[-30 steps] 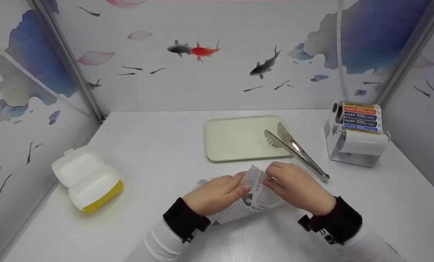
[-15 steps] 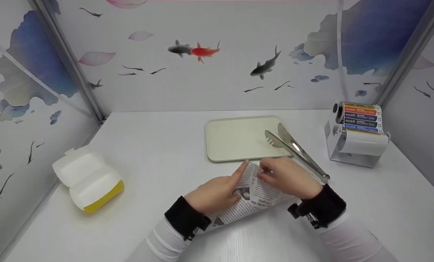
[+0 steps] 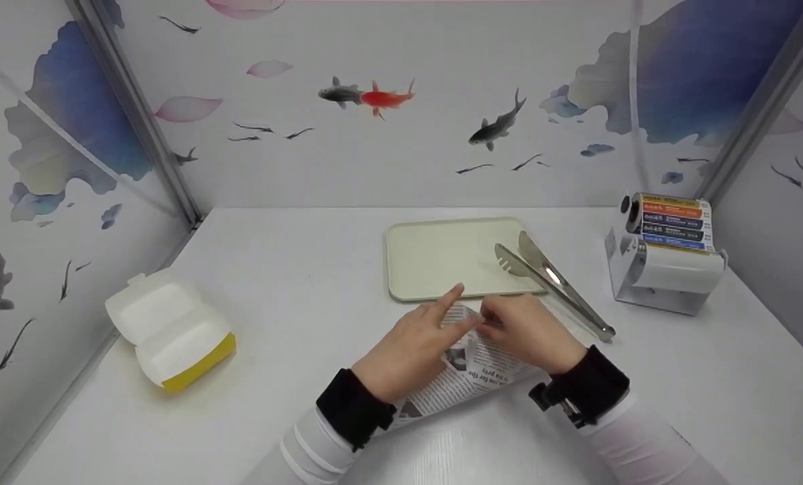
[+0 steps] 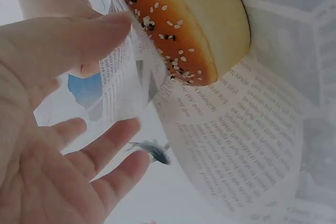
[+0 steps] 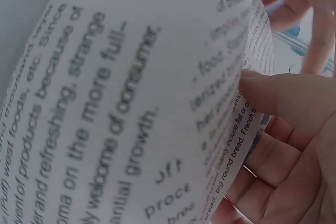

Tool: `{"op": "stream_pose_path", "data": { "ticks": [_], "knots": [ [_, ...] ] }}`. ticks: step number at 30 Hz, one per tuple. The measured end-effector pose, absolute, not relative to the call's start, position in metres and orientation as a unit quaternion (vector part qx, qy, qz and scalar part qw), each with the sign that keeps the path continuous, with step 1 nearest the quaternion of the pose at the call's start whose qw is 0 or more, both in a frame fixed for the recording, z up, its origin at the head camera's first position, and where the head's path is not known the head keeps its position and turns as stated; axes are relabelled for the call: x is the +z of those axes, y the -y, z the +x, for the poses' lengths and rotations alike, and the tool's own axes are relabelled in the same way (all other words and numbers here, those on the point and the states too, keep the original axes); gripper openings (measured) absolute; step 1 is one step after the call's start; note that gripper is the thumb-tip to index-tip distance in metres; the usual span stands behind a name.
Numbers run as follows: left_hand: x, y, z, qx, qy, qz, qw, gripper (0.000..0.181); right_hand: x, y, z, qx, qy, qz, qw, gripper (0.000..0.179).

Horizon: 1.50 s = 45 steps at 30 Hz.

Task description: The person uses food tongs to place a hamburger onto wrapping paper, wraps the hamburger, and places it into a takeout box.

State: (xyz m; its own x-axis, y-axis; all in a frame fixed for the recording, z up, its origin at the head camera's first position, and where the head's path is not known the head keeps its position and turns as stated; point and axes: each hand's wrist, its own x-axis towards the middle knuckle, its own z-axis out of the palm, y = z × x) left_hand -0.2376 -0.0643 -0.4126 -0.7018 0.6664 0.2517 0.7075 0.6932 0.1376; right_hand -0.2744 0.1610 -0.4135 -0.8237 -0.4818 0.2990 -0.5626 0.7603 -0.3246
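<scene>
A sheet of newsprint-patterned wrapping paper lies folded up between both hands at the front middle of the table. Inside it, in the left wrist view, sits a round bun with a browned top and sesame seeds. The head view hides the bun under the paper. My left hand rests over the paper's left side with fingers spread, its thumb touching a raised fold. My right hand pinches the paper's upper edge between thumb and curled fingers; in the right wrist view its thumb overlaps the printed sheet.
Behind the hands lies a pale rectangular tray, with metal tongs across its right corner. An open white and yellow foam box sits at left. A white dispenser with labelled rolls stands at the back right. Printed panels enclose the table.
The right hand has moved left along the paper's upper edge, drawing it inward. The left hand has lifted its index finger off the paper and brought its thumb toward the right hand.
</scene>
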Motion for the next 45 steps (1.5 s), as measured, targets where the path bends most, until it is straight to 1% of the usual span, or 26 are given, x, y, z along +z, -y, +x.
{"op": "stream_pose_path", "data": {
  "ticks": [2,3,4,8,11,14,18,20,22,25,31,35,42,45],
  "knots": [
    [-0.411,0.061,-0.233,-0.042,0.912,-0.385,0.132,0.053,-0.414,-0.161,-0.275,0.207,0.933,0.276,0.098,0.012],
    [-0.410,0.060,-0.231,-0.011,0.910,-0.389,0.143,0.044,-0.415,-0.161,-0.275,0.209,0.934,0.274,0.097,0.013],
    [-0.409,0.058,-0.229,0.012,0.909,-0.392,0.139,0.037,-0.415,-0.161,-0.275,0.210,0.934,0.272,0.096,0.013],
    [-0.408,0.054,-0.223,0.034,0.906,-0.409,0.107,0.029,-0.416,-0.162,-0.275,0.210,0.935,0.269,0.095,0.014],
    [-0.407,0.054,-0.222,0.010,0.908,-0.413,0.068,0.030,-0.417,-0.161,-0.276,0.209,0.935,0.269,0.097,0.013],
    [-0.406,0.056,-0.222,-0.012,0.915,-0.403,0.022,0.036,-0.416,-0.162,-0.274,0.207,0.934,0.272,0.107,0.012],
    [-0.405,0.062,-0.223,-0.022,0.913,-0.406,-0.015,0.044,-0.408,-0.168,-0.268,0.203,0.922,0.309,0.119,0.023],
    [-0.405,0.065,-0.224,-0.026,0.909,-0.416,-0.024,0.046,-0.401,-0.174,-0.263,0.201,0.912,0.344,0.100,0.029],
    [-0.404,0.067,-0.225,-0.030,0.904,-0.425,-0.031,0.047,-0.395,-0.178,-0.259,0.189,0.904,0.377,0.069,0.034],
    [-0.405,0.070,-0.227,-0.037,0.900,-0.433,-0.036,0.047,-0.392,-0.180,-0.255,0.164,0.897,0.409,0.021,0.041],
    [-0.404,0.074,-0.229,-0.034,0.898,-0.437,-0.035,0.046,-0.399,-0.174,-0.255,0.141,0.893,0.426,-0.016,0.048],
    [-0.404,0.074,-0.229,-0.025,0.899,-0.437,-0.026,0.045,-0.402,-0.172,-0.255,0.136,0.893,0.428,-0.019,0.047],
    [-0.402,0.073,-0.226,0.010,0.922,-0.387,-0.016,0.044,-0.403,-0.171,-0.256,0.128,0.891,0.435,-0.003,0.047],
    [-0.401,0.077,-0.227,0.001,0.922,-0.388,-0.014,0.042,-0.404,-0.169,-0.256,0.131,0.893,0.430,0.001,0.046]
  ]
}}
